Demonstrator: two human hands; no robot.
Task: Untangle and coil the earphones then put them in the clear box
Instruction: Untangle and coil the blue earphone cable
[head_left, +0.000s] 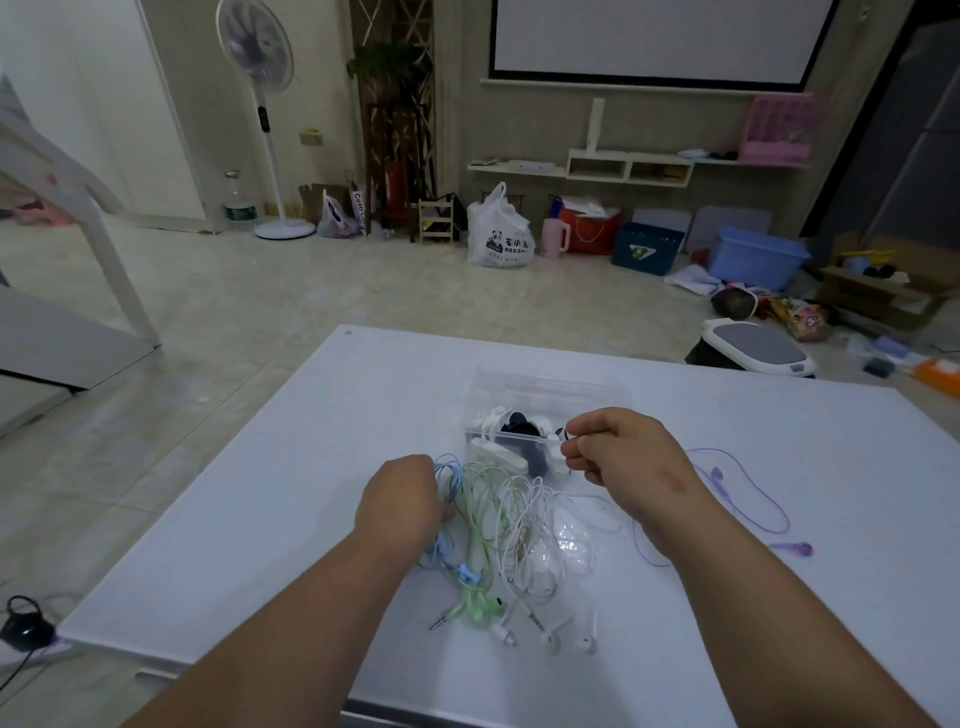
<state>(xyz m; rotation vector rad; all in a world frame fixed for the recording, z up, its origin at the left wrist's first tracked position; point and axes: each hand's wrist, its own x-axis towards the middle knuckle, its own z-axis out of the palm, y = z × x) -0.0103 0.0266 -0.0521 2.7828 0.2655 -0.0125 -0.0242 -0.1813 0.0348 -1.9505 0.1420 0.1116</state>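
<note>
Several coiled white and black earphones already lay in the clear plastic box (550, 384) on the white table (260, 519). Most of the work remained: a tangle of blue, green and white earphone cables (498, 530) sat just before the box, with the purple earphones (748, 493) loose to its right. The left hand (402, 501) curled its fingers into the tangle's blue strands, while the right hand (618, 452) pinched a thin white cable beside the box.
</note>
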